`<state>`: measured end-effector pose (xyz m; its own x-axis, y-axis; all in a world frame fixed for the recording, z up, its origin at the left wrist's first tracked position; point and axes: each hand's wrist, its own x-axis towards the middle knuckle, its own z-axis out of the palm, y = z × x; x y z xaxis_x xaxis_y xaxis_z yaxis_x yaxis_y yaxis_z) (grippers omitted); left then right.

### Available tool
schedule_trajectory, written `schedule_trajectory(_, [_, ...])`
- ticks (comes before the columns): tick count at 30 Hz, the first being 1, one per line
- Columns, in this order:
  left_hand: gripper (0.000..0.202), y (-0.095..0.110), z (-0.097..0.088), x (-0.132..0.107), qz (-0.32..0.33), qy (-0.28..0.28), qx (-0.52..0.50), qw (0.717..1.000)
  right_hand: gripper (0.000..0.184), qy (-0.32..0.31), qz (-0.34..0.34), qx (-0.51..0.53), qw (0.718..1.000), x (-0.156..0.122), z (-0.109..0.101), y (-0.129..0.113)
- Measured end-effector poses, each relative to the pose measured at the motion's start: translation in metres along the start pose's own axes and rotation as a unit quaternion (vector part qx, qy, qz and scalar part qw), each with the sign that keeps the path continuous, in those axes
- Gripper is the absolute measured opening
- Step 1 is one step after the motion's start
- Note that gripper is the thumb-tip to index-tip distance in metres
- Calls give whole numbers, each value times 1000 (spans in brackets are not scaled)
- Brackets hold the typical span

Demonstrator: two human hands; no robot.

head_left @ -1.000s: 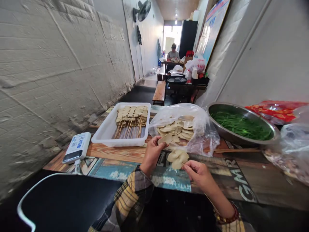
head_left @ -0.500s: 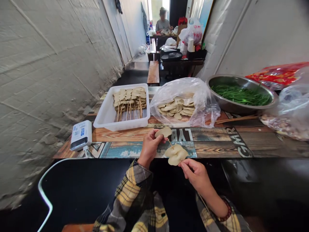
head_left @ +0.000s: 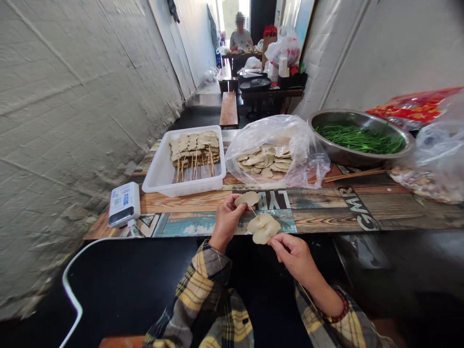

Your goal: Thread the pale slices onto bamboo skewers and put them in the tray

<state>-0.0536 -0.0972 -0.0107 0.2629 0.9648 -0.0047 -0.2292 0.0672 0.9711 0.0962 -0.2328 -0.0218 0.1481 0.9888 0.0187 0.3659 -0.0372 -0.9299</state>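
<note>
My left hand [head_left: 224, 221] pinches a pale tan food slice [head_left: 247, 198] just above the table's near edge. A thin wooden skewer [head_left: 270, 236] is gripped in my right hand [head_left: 292, 253], with three slices [head_left: 263, 227] threaded on it. The skewer's tip touches the slice held by my left hand. Behind them lies a clear plastic bag [head_left: 277, 147] holding several loose slices. A white tray [head_left: 165, 176] to its left carries several finished skewers [head_left: 195, 150].
A steel bowl of green stalks [head_left: 357, 137] stands at the right, with bags [head_left: 431, 169] beside it and spare skewers [head_left: 353, 175] in front. A white device [head_left: 123, 204] lies at the table's left edge. A person sits at a far table [head_left: 239, 36].
My left hand carried a slice from the bag's mouth back toward me, and the skewer tip now meets it. The camera tilted down.
</note>
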Motion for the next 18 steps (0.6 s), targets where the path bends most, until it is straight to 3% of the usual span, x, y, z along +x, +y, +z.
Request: schedule_trajectory(18, [27, 0, 2, -4, 9, 27, 25, 999, 29, 15, 11, 1, 1000, 3, 1, 3])
